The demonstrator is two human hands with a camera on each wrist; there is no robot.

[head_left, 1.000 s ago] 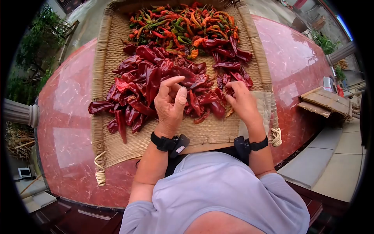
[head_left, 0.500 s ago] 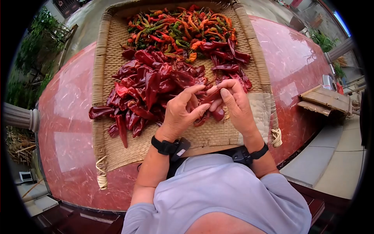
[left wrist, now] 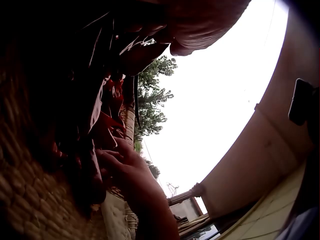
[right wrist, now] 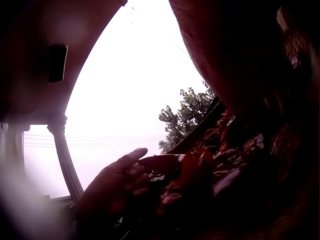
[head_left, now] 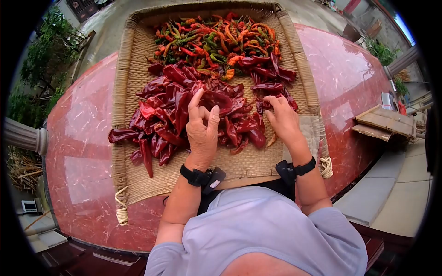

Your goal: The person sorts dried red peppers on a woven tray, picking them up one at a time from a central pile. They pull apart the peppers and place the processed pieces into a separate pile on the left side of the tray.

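While our left hand (head_left: 201, 128) sits half-curled & right hand (head_left: 284, 118) touches the red chillies (head_left: 172, 99), we can't tell if either grips. Mixed heap (head_left: 212, 39) looks unsorted, approx. half left.

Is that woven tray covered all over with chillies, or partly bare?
Partly bare: dark red chillies and mixed orange and green chillies cover the far and middle parts; the near strip of the woven tray shows only weave.
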